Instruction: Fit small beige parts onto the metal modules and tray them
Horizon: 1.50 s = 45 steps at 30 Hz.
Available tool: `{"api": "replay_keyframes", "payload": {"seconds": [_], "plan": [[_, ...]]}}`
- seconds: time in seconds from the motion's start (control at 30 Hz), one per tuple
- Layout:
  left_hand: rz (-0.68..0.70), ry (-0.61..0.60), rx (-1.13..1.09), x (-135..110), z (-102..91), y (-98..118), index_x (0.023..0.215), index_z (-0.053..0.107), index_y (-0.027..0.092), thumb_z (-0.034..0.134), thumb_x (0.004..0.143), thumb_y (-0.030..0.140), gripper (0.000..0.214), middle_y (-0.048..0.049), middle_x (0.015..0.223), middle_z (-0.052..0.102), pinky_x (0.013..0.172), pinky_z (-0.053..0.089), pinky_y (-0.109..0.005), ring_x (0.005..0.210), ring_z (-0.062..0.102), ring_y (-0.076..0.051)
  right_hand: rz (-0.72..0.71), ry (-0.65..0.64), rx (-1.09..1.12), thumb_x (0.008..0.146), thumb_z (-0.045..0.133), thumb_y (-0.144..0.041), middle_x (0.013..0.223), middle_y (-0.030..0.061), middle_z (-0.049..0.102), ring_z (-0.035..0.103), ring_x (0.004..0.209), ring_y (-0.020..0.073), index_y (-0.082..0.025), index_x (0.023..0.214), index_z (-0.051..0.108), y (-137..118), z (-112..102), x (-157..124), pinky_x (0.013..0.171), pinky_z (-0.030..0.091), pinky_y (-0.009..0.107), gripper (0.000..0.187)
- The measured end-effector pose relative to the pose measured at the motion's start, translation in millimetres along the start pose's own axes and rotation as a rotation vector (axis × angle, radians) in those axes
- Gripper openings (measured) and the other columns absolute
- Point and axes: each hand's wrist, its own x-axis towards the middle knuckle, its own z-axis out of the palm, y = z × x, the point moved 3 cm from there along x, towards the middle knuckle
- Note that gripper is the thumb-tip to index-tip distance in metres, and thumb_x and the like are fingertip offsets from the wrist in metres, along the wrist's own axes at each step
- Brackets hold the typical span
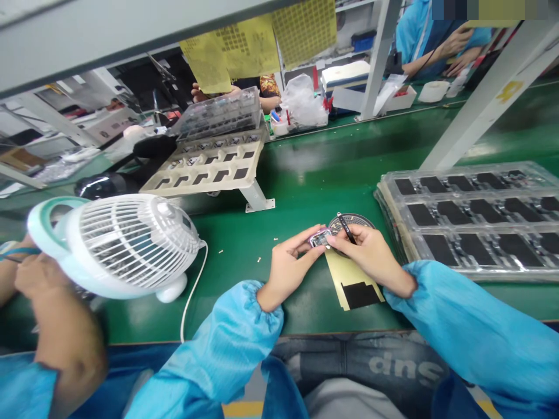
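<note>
your left grip (292, 261) pinches a small device (320, 238), right grip (372, 253) a black tool (347, 228); the green surface (297, 198) bears a fan (135, 244) at nine o'clock, clear trays (480, 272) at three.

The bench (301, 180) is green, the sleeves (240, 326) bright blue, the tool (346, 226) black, the small part (321, 238) perhaps purple-edged.

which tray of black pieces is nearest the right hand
The clear plastic tray on the right, beside the right hand; the cream tray stands farther off, on the left.
</note>
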Motion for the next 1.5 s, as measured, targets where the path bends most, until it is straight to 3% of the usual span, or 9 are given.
{"api": "replay_keyframes", "payload": {"seconds": [0.13,0.27,0.4,0.57,0.83,1.0,1.13,1.33,1.5], "plan": [[-0.13,0.008,-0.141,0.2,1.9,-0.7,0.123,0.078,0.021,0.089,0.08,0.028,0.044,-0.0105,0.124,0.076,0.085,0.066,-0.029,0.104,0.077,-0.023,-0.052,0.01,0.107,0.073,0.09,-0.045,0.094,0.0035,0.071,0.066,0.089,0.0189,-0.019,0.094,0.069,2.4,3.2,0.4,0.082,0.052,0.032,0.04],[-0.178,0.006,-0.158,0.7,4.0,-0.2,0.115,0.081,0.02,0.09,0.078,0.029,0.039,-0.0101,0.12,0.077,0.07,0.062,-0.02,0.088,0.077,-0.017,-0.003,-0.074,0.085,0.076,0.087,-0.045,0.089,0.0031,0.072,0.068,0.084,0.0196,-0.02,0.095,0.07,5.0,6.1,-0.8,0.079,0.053,0.033,0.036],[-0.147,0.008,-0.158,-0.4,6.3,-1.4,0.108,0.081,0.018,0.091,0.077,0.032,0.036,-0.0101,0.123,0.073,0.076,0.062,-0.023,0.09,0.076,-0.017,-0.062,-0.154,-0.064,0.085,0.077,-0.047,0.091,0.0039,0.074,0.067,0.085,0.0205,-0.019,0.09,0.073,3.1,6.3,-4.2,0.078,0.052,0.032,0.029],[-0.119,-0.021,0.017,-5.1,10.4,-4.2,0.12,0.075,0.015,0.08,0.089,0.044,0.043,-0.0128,0.111,0.077,0.088,0.061,-0.033,0.095,0.074,-0.022,-0.092,-0.047,-0.205,0.085,0.073,-0.053,0.086,0.0044,0.074,0.068,0.084,0.0241,-0.02,0.089,0.074,8.2,2.6,-5.4,0.073,0.054,0.033,0.033],[0.011,0.075,0.152,-4.2,12.4,-1.6,0.107,0.081,0.014,0.076,0.09,0.049,0.039,-0.0132,0.102,0.078,0.08,0.059,-0.035,0.089,0.07,-0.025,-0.131,-0.048,-0.09,0.078,0.081,-0.058,0.097,0.0092,0.078,0.072,0.093,0.0316,-0.022,0.093,0.077,21.9,4.1,3.5,0.078,0.059,0.039,0.039],[-0.016,0.077,0.181,-6.8,13.9,0.0,0.104,0.08,0.015,0.077,0.09,0.048,0.036,-0.0105,0.102,0.078,0.081,0.06,-0.034,0.091,0.071,-0.024,-0.188,-0.008,-0.125,0.083,0.077,-0.06,0.074,0.0037,0.068,0.061,0.072,0.0212,-0.02,0.076,0.071,4.3,7.6,-4.7,0.065,0.049,0.032,0.041],[-0.065,0.035,0.213,6.2,3.2,-5.6,0.11,0.077,0.016,0.078,0.089,0.046,0.036,-0.0096,0.109,0.078,0.084,0.061,-0.034,0.092,0.073,-0.023,-0.135,-0.046,-0.03,0.086,0.075,-0.057,0.077,0.002,0.069,0.06,0.074,0.0175,-0.017,0.083,0.073,3.5,10.3,3.5,0.067,0.047,0.028,0.04],[0.171,-0.06,0.559,7.7,-5.7,8.3,0.108,0.076,0.021,0.068,0.097,0.034,0.018,-0.0059,0.105,0.077,0.086,0.054,-0.033,0.096,0.07,-0.022,-0.313,-0.007,-0.157,0.089,0.077,-0.045,0.091,0.0032,0.069,0.064,0.086,0.0172,-0.018,0.095,0.075,-5.5,2.6,6.0,0.079,0.049,0.029,0.027],[0.258,-0.12,0.741,0.6,-0.1,16.0,0.111,0.074,0.023,0.062,0.098,0.025,0.018,-0.004,0.099,0.074,0.084,0.049,-0.033,0.091,0.067,-0.02,-0.437,0.027,-0.253,0.098,0.066,-0.038,0.084,0.003,0.066,0.062,0.083,0.0175,-0.02,0.086,0.071,-15.4,-3.7,1.6,0.079,0.049,0.032,0.022]]}}
